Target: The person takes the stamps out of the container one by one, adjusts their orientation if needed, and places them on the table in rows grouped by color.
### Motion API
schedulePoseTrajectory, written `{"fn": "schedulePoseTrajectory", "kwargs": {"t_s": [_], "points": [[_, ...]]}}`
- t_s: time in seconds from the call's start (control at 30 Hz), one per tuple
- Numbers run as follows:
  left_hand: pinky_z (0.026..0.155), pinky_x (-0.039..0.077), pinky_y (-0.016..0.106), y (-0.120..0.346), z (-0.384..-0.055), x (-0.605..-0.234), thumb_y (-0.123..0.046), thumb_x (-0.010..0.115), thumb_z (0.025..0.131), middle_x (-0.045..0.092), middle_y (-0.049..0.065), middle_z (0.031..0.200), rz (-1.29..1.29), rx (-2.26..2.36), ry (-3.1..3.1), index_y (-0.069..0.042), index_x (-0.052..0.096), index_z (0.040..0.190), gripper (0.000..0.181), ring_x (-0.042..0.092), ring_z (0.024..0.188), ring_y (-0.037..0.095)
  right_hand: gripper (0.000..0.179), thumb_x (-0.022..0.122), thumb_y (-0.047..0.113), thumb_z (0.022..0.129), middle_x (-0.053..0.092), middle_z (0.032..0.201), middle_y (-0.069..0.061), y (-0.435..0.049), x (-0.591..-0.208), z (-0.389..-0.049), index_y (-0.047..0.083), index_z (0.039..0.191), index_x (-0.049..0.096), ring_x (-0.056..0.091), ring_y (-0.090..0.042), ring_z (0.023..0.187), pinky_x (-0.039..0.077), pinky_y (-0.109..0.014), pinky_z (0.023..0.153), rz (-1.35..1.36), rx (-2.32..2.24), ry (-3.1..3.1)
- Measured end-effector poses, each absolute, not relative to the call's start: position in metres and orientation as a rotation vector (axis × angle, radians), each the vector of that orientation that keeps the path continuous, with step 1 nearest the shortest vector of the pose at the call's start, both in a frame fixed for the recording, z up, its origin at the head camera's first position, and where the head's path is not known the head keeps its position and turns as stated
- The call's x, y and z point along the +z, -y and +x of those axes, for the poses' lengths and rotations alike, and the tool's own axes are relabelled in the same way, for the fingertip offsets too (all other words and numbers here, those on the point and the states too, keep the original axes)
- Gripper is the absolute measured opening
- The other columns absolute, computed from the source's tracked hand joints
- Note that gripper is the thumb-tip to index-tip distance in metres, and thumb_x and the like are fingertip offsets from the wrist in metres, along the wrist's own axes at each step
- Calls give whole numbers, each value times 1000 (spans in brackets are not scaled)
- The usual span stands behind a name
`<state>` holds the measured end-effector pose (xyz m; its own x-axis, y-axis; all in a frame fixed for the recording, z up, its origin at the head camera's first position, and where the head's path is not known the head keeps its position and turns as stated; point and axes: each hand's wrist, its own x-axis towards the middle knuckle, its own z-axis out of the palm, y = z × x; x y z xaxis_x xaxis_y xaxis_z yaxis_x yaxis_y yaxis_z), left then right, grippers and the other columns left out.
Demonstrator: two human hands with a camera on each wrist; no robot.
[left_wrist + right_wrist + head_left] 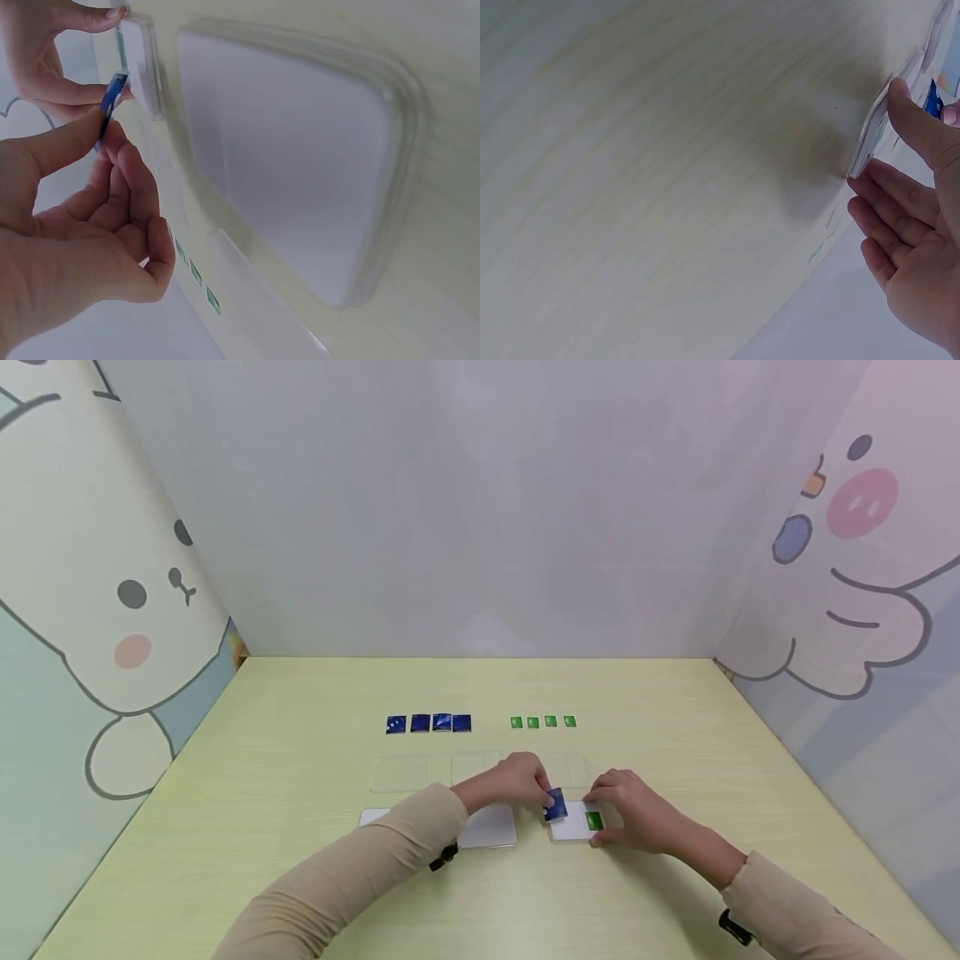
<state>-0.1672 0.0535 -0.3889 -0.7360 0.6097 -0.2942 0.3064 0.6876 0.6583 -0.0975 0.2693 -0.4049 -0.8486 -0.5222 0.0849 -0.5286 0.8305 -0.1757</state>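
My left hand (517, 779) pinches a small dark blue square card (556, 806) between thumb and fingertips. It holds the card tilted over the left part of a flat white case (573, 832) with rounded corners. A green square (594, 821) lies on the case's right part. Thumb and fingers of my right hand (641, 810) grip the case's near and far edges at its right end. In the left wrist view the blue card (112, 97) shows edge-on, near the case (141, 64). The right wrist view shows the case (870, 131) between thumb and fingers.
Another flat white case (487, 828) lies to the left, and a further one (371, 815) is partly hidden by my left forearm. Clear plastic covers (400, 774) lie behind. Farther back are a row of blue squares (420, 723) and a row of green squares (533, 722).
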Motion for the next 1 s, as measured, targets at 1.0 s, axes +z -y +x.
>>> {"fn": "schedulePoseTrajectory", "kwargs": {"t_s": [1.0], "points": [[63,39,21,-20,-182,-367,-20,74,84,64,-3,75,768,706,-2336,-8,75,84,12,49,69,9,51,87,37,65,68,104,1,-266,-405,-96,10,106,72,57,-16,98,48,-44,92,796,250,3025]]}}
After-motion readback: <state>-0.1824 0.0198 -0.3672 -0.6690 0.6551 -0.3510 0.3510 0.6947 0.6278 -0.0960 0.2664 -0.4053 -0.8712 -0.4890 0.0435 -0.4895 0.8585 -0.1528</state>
